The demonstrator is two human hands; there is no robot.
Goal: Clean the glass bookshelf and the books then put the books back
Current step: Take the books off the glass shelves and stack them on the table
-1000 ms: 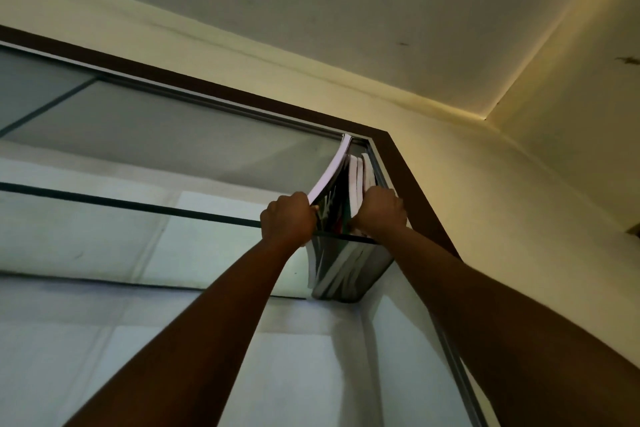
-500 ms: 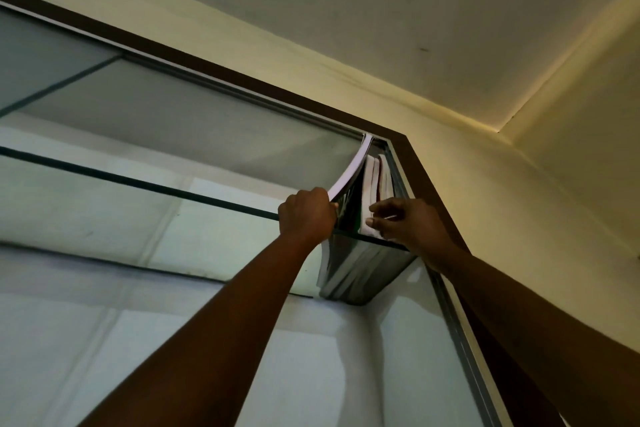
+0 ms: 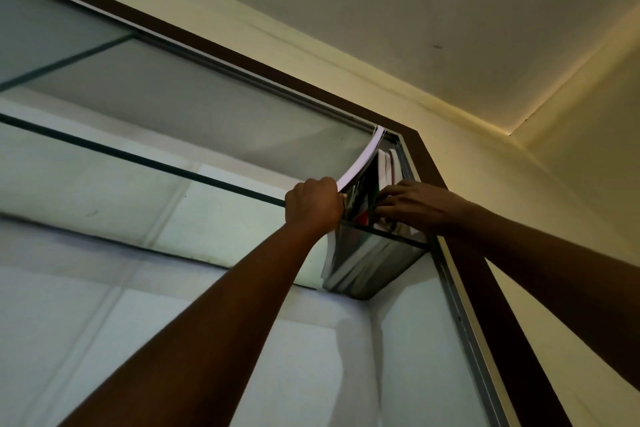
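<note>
Books [image 3: 382, 170] stand packed at the 3 o'clock end of the top glass shelf [image 3: 138, 158], hard against the brown frame [image 3: 429, 166].

Left hand [image 3: 313, 206], at 9 o'clock of the stack: grip closed round the outermost white book [image 3: 362, 161], whose cover bows off toward 10 o'clock.

Right hand [image 3: 415, 206], at 3 o'clock of the stack: grip not closed, fingers stretched, tips on the front edges of the inner books. Whether one is pinched, cannot tell.

Both arms reach overhead; light is dim.

Likely trouble:
- White book is limp. Hauled by its edge alone, the cover may crease or tear.
- Nothing props the stack on its 9 o'clock side but the left hand. If that lets go, the books may fan over along the shelf or slip off the front edge onto the person.
- A hard shove at this reach could knock the glass.
</note>
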